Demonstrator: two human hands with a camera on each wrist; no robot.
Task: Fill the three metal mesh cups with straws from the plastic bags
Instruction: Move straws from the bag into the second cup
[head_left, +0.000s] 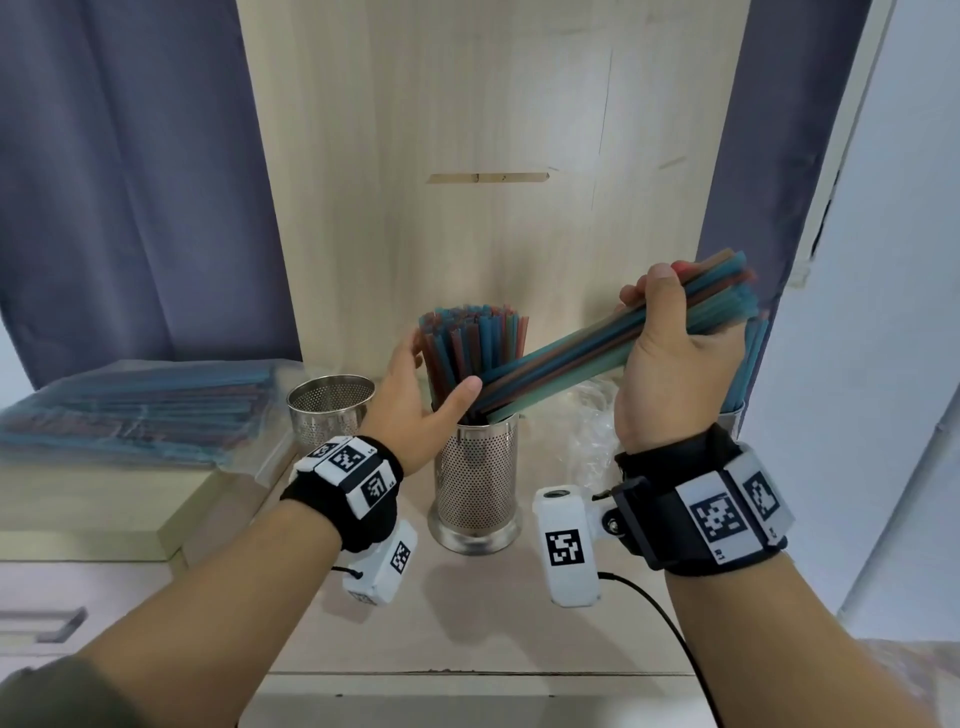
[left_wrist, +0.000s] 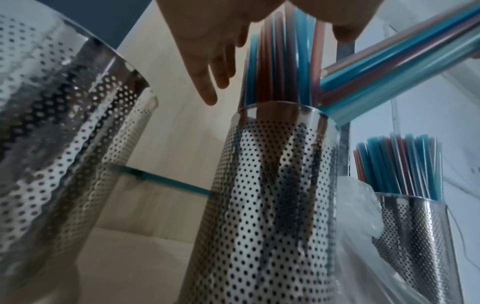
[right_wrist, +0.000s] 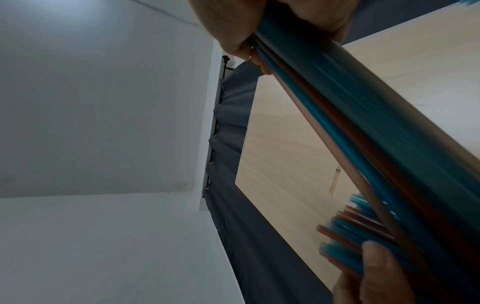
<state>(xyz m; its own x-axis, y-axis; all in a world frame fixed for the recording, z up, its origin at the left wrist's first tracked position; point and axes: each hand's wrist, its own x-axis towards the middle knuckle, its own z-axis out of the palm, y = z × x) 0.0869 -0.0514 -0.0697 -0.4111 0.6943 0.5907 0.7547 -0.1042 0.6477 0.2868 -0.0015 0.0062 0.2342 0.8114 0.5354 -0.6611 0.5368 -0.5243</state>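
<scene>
The middle mesh cup (head_left: 475, 483) stands on the shelf, packed with upright blue and red straws (head_left: 467, 348). My right hand (head_left: 670, 343) grips a tilted bundle of straws (head_left: 571, 358) whose lower ends sit at this cup's rim. My left hand (head_left: 415, 384) is open, fingers straight beside the standing straws and thumb touching the bundle's low end. The left mesh cup (head_left: 330, 410) holds no straws. In the left wrist view the right mesh cup (left_wrist: 415, 230) holds straws, and the bundle (left_wrist: 402, 72) slants into the middle cup (left_wrist: 272, 185).
Plastic bags of straws (head_left: 140, 410) lie on a raised board at the left. Crumpled clear plastic (head_left: 592, 431) sits between the middle and right cups. One teal straw (left_wrist: 168, 181) lies behind the cups. A wooden panel and blue curtains close the back.
</scene>
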